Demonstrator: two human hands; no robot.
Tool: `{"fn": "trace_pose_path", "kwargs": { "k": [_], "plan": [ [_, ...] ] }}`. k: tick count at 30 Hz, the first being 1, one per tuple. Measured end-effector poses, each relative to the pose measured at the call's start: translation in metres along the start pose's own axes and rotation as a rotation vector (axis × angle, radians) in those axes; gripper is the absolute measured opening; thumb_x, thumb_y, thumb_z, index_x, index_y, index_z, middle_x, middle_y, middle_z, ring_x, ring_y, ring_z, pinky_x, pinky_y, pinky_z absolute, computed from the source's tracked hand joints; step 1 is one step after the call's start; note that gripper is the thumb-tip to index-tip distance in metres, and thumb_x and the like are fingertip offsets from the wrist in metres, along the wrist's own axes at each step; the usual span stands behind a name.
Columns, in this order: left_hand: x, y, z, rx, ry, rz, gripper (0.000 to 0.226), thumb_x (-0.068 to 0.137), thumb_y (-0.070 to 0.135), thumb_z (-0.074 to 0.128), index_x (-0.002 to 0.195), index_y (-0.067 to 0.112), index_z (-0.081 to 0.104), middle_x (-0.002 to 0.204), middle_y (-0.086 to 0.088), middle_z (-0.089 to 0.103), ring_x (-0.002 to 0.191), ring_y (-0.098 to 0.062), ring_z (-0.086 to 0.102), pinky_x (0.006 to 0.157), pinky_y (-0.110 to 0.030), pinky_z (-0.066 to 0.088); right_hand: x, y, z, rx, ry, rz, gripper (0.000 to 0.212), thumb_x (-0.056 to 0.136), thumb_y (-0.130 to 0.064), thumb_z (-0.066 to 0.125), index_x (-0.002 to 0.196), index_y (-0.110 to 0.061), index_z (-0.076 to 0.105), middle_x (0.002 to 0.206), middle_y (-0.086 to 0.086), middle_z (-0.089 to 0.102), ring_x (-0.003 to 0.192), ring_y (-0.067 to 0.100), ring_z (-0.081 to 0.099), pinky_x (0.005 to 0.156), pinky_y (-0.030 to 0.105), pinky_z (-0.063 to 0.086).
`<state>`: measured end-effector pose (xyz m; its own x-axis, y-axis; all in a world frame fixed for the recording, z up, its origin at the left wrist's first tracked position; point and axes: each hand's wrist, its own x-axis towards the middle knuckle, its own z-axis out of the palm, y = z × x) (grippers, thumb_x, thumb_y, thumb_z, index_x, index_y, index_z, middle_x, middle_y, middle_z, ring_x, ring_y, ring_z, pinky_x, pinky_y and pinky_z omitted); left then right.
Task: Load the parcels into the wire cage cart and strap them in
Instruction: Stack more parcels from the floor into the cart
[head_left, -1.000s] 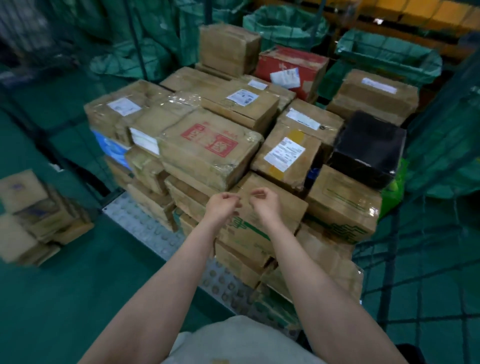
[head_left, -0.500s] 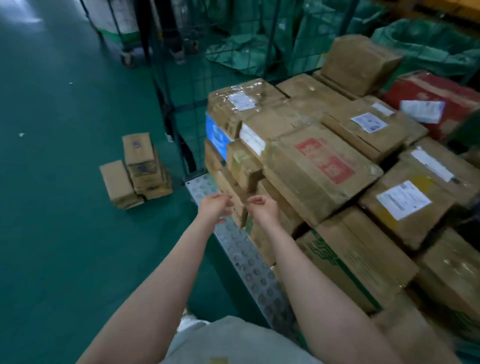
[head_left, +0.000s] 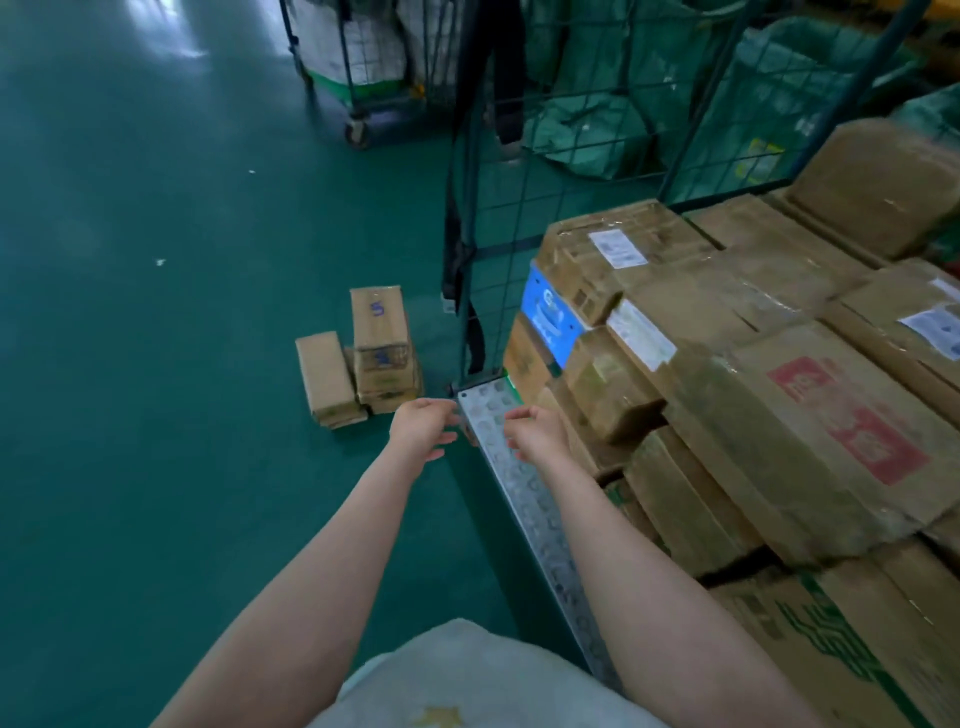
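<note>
Held the left hand (head_left: 422, 428) and the right hand (head_left: 535, 434) out side by side and apart, fingers loosely spread and gripping nothing, at the corner of the perforated grey metal deck (head_left: 524, 488) where the mesh wall of the green wire cage cart (head_left: 519, 218) stood. Saw taped brown cardboard parcels (head_left: 753, 374) stacked high on that deck, and a small pile of brown cardboard boxes (head_left: 363, 358) on the teal floor (head_left: 156, 415) just off that corner, beyond the left hand.

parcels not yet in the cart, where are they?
Head view, left of centre: the floor parcels sit in a pile on the green floor, just left of the front corner of the wire cage cart, beyond the left hand.
</note>
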<state>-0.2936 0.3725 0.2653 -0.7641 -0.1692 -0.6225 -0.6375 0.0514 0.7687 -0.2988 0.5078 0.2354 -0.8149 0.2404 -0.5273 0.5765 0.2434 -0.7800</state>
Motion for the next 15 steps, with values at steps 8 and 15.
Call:
{"fn": "trace_pose_path", "kwargs": {
  "k": [8,15],
  "plan": [
    [0.035,0.009,-0.065,-0.077,0.085,-0.054,0.021,0.098,0.017,0.041,0.107,0.017,0.060,0.104,-0.001,0.062,0.089,-0.019,0.058,0.078,-0.030,0.039,0.019,-0.041,0.072,-0.119,-0.144,0.038,0.022,0.084,-0.004,0.052,0.071,-0.020,0.051,0.073,-0.001,0.056,0.058,0.012,0.053,0.048,0.021,0.039],
    [0.068,0.021,-0.107,-0.135,0.159,-0.095,0.021,0.094,0.017,0.046,0.106,0.017,0.064,0.103,0.000,0.064,0.082,-0.016,0.059,0.068,-0.027,0.041,0.052,-0.063,0.116,-0.178,-0.251,0.044,0.021,0.087,-0.005,0.053,0.075,-0.022,0.054,0.091,0.004,0.063,0.062,0.013,0.055,0.052,0.022,0.043]
  ]
}}
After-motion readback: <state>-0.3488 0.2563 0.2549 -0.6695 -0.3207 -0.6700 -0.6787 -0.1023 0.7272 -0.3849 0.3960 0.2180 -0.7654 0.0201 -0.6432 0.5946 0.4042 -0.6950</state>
